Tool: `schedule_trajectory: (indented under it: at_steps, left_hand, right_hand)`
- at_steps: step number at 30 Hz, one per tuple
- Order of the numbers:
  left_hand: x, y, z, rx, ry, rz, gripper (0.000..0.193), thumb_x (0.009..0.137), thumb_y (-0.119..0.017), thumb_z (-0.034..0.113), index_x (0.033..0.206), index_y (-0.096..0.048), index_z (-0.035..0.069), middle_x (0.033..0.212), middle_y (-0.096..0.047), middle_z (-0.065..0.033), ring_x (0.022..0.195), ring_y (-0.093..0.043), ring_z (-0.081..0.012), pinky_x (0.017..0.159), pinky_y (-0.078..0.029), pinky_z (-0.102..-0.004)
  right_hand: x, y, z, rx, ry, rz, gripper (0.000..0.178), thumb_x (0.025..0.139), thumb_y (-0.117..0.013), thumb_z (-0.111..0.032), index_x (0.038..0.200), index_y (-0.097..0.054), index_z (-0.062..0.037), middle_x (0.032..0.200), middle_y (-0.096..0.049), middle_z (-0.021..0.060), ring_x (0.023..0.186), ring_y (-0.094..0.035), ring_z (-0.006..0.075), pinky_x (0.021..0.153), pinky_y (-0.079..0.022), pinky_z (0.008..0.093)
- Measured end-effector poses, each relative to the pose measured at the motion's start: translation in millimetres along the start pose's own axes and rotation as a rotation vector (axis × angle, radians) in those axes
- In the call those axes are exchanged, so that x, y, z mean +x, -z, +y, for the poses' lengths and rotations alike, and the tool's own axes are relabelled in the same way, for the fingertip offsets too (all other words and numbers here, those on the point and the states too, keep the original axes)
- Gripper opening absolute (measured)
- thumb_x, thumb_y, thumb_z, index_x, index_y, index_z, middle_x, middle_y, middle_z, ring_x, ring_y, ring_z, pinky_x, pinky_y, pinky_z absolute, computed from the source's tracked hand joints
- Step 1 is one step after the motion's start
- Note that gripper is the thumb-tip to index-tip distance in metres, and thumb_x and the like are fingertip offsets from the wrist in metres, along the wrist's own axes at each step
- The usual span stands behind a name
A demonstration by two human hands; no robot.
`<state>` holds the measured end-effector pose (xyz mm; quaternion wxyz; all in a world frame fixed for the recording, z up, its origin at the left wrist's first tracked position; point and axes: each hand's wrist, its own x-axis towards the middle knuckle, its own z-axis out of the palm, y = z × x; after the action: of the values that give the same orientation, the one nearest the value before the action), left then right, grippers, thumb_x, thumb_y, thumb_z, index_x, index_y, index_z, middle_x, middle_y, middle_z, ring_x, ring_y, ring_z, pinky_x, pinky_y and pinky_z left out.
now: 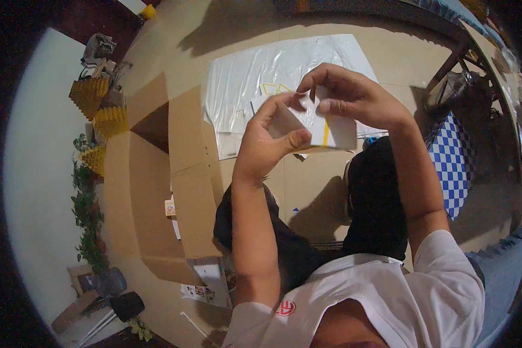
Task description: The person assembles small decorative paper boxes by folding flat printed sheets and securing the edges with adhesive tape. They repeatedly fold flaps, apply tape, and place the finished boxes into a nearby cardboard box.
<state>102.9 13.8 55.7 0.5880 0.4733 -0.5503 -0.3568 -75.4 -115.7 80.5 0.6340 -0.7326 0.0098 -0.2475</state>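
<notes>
In front of me I hold up a small white box-like block [342,132] with a yellow band across it. My left hand [265,134] is closed on its left side, with the thumb along the near edge. My right hand [354,97] grips it from above, thumb and fingers bent around a white flap or sheet at the top. Whether the block is a box or a stack of cards I cannot tell. Behind my hands, a white board under clear plastic sheeting [238,75] lies on the floor, with yellow-edged pieces [271,88] on it.
A large open cardboard box [194,191] stands to my left, with a small printed packet [169,207] inside. Plants [90,238] and yellow corrugated pieces [89,97] line the wall beyond. At right are a blue-and-white checked bag [451,165] and a wooden table [475,43].
</notes>
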Motion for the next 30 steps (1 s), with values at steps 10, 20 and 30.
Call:
schedule_trajectory:
  at_steps: [10, 20, 30]
  left_hand:
    - [0, -19, -9, 0.323, -0.092, 0.275, 0.019, 0.076, -0.078, 0.008, 0.087, -0.064, 0.004, 0.084, -0.065, -0.0003, 0.080, -0.059, -0.0106, 0.075, -0.048, -0.0256]
    - [-1, -30, -10, 0.254, 0.064, -0.007, 0.013, 0.088, -0.066, 0.011, 0.098, -0.061, 0.004, 0.090, -0.065, -0.0019, 0.081, -0.058, -0.0102, 0.072, -0.047, -0.0257]
    - [4, -35, -27, -0.098, 0.301, -0.018, 0.028, 0.085, -0.072, 0.017, 0.106, -0.059, 0.003, 0.093, -0.065, -0.0025, 0.087, -0.060, -0.0115, 0.077, -0.047, -0.0253]
  right_hand:
    - [-5, 3, 36, -0.007, -0.096, 0.496, 0.030, 0.088, -0.060, -0.012, 0.117, -0.057, -0.0070, 0.102, -0.057, 0.0019, 0.091, -0.051, 0.0085, 0.082, -0.043, 0.0240]
    - [-10, 4, 23, -0.260, -0.158, 0.247, 0.047, 0.078, -0.054, -0.002, 0.124, -0.055, -0.0060, 0.106, -0.054, 0.0027, 0.091, -0.050, 0.0097, 0.084, -0.042, 0.0237]
    - [-14, 4, 25, -0.358, -0.058, 0.204, 0.063, 0.078, -0.054, 0.009, 0.137, -0.049, -0.0149, 0.098, -0.054, 0.0047, 0.086, -0.052, 0.0132, 0.076, -0.047, 0.0283]
